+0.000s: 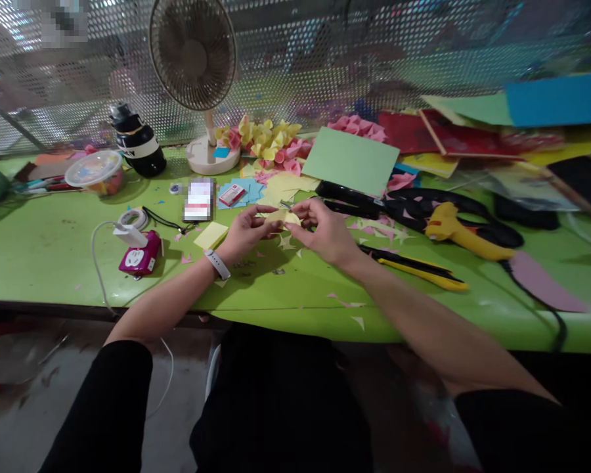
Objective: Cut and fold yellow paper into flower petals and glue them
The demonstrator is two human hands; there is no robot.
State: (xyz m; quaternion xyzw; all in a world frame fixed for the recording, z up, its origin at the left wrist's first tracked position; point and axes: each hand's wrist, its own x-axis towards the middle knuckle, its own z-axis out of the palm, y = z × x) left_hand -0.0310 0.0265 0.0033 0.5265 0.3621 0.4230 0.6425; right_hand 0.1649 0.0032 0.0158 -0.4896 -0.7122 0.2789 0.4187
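Between my two hands is a small piece of yellow paper [277, 217], pinched from both sides just above the green table [256, 289]. My left hand [249, 230] has its thumb and fingers closed on the paper's left part. On the other side, my right hand [322, 226] grips the right part, fingers bent over it. A thin metallic bit shows near the right fingertips, too small to name. A pad of yellow sticky notes [211, 235] lies beside my left wrist. Cut yellow paper sheets [280, 188] and blue sheets [249, 190] lie just beyond the hands.
Scissors [453, 210], a yellow glue gun [465, 233] and a yellow-black cutter [418, 268] lie at right. A fan [211, 157], a black bottle [140, 144] and a plastic tub [96, 172] stand behind left. A purple adapter [140, 255] has a white cable. Folded paper flowers [270, 139] are piled behind.
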